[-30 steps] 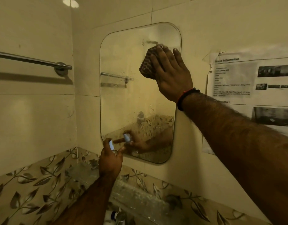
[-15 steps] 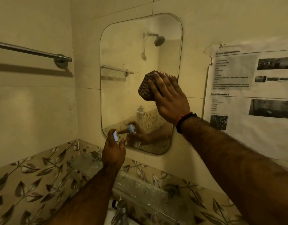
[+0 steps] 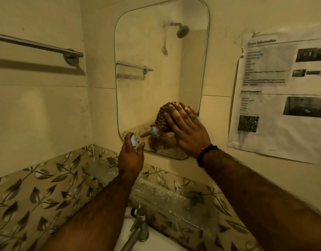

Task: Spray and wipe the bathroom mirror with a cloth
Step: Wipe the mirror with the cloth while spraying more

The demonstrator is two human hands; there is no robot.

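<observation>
Pressing flat against the lower right corner of the rounded rectangular wall mirror [image 3: 156,84], right hand [image 3: 187,130] open-palmed, fingers spread over a bunched brown checked cloth [image 3: 161,119], probably to spread pressure over more glass. Held just off the mirror's bottom left corner, left hand [image 3: 131,157] curled around a small spray bottle with a pale blue top [image 3: 132,141], nozzle apparently facing the glass, likely ready for more spray. Below, a steel tap [image 3: 139,225] over the basin.

My left hand [image 3: 131,156] hides most of the sprayer [image 3: 132,140] — the poster [image 3: 275,98] text blurs, its right side cropped.
</observation>
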